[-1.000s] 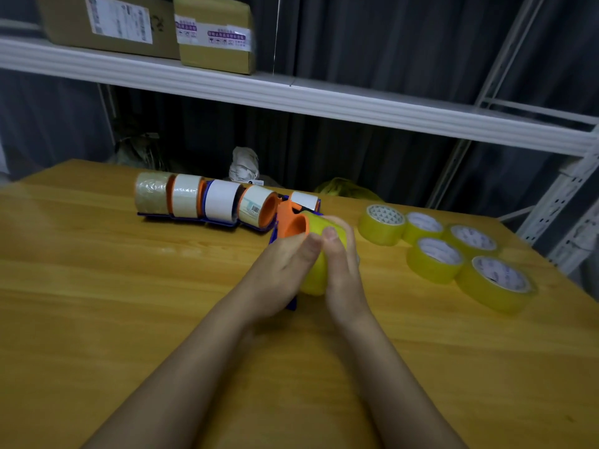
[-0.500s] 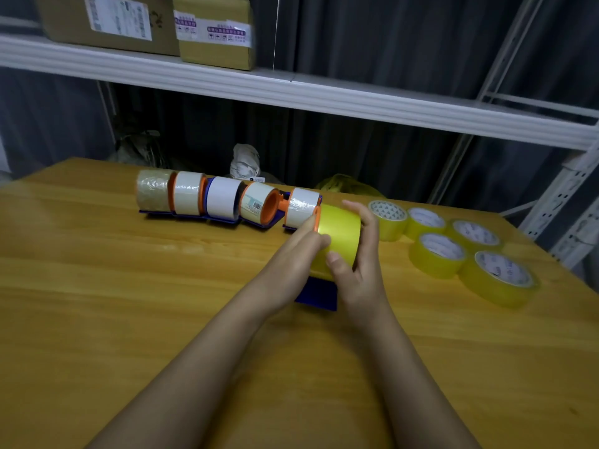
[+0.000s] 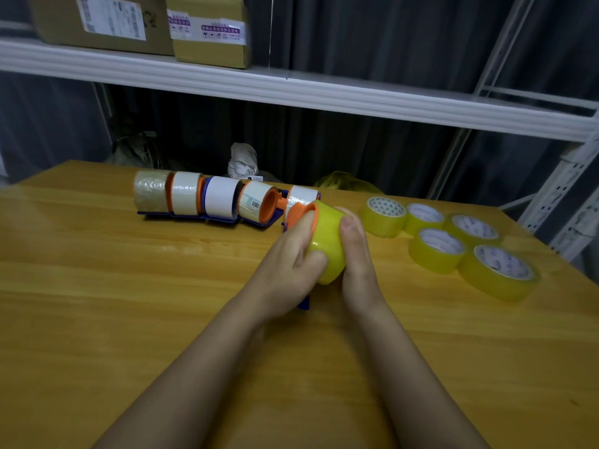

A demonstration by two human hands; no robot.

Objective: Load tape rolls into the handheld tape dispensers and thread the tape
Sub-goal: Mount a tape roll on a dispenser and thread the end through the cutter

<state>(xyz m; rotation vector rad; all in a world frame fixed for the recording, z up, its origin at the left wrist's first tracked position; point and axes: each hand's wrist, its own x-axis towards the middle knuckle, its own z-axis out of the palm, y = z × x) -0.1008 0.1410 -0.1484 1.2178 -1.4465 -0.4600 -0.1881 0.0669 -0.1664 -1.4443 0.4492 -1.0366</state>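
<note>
Yellow glossy tape roll (image 3: pixel 327 244) on an orange hub, gripped by both hands (image 3: pixel 324 254).

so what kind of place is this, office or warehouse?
Likely a packing or stockroom area, not an office. Labelled cardboard boxes sit on a white metal shelf, spare yellow tape rolls lie on the wooden table, and a row of loaded tape dispensers stands behind the hands.

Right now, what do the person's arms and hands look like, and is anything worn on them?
Both forearms are bare as far as the picture shows, with no sleeves in view. The left hand and right hand wear no gloves, and no rings, watch or bracelets can be seen.
</note>
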